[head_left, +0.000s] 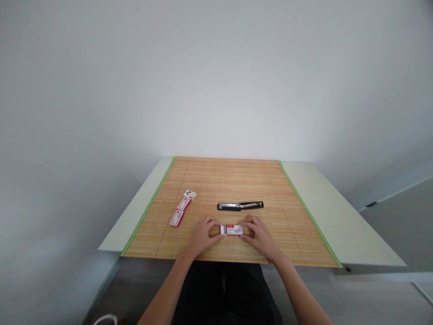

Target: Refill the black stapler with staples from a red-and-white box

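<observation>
A small white and red staple box [232, 230] lies on the bamboo mat [230, 180] near the table's front edge. My left hand [202, 234] grips its left end with curled fingers. My right hand [259, 234] grips its right end the same way. Just behind the box, a black stapler [240, 206] lies opened out flat on the mat, untouched.
Three more small red and white boxes [183, 208] lie in a diagonal row on the mat's left part. The mat has green side edges and covers the middle of a pale table [338, 216]. White walls stand behind; grey floor lies below.
</observation>
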Demonstrator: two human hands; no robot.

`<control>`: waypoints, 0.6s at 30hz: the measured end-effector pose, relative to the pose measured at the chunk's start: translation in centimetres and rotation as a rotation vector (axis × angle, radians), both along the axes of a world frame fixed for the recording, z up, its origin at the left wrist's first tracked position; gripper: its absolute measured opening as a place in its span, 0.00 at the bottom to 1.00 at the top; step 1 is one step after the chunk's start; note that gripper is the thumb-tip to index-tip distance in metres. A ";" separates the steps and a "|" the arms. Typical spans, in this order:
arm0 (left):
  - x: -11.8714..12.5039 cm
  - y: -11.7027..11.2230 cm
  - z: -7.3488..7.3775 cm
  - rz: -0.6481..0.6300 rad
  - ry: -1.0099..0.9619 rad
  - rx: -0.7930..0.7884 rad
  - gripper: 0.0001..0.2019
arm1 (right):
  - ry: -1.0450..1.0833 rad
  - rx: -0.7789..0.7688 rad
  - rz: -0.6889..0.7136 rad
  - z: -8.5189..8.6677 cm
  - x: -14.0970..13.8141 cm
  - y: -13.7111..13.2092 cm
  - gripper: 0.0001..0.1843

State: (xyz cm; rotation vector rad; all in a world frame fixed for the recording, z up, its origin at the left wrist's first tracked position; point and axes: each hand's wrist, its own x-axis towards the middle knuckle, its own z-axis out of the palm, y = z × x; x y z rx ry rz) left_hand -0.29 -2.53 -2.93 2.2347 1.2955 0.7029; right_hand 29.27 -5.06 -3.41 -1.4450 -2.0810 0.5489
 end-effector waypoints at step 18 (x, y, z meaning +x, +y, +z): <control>-0.3 -0.1 -0.2 0.017 -0.013 0.034 0.16 | -0.253 -0.018 0.116 4.1 -5.9 2.5 0.06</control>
